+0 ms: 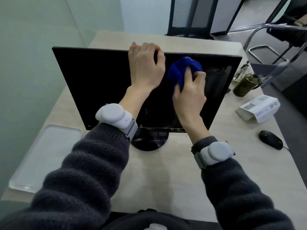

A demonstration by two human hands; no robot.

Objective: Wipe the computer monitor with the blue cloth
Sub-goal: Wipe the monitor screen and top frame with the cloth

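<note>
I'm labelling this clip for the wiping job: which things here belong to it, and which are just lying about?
In the job:
monitor
blue cloth, bunched in the right hand
left hand, gripping the monitor's top edge

Lying about:
mouse
white box
jar
clear tray
chair

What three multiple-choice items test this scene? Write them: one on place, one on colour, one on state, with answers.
1. Where is the mouse?
A. right of the monitor
B. left of it
C. behind it

2. What colour is the cloth?
A. red
B. blue
C. white

3. What is the left hand doing?
A. lying flat on the desk
B. holding the cloth
C. gripping the monitor's top edge

Answers: A, the mouse lies on the desk at right; B, the right hand presses a blue wad on the screen; C, its fingers curl over the edge.
</note>
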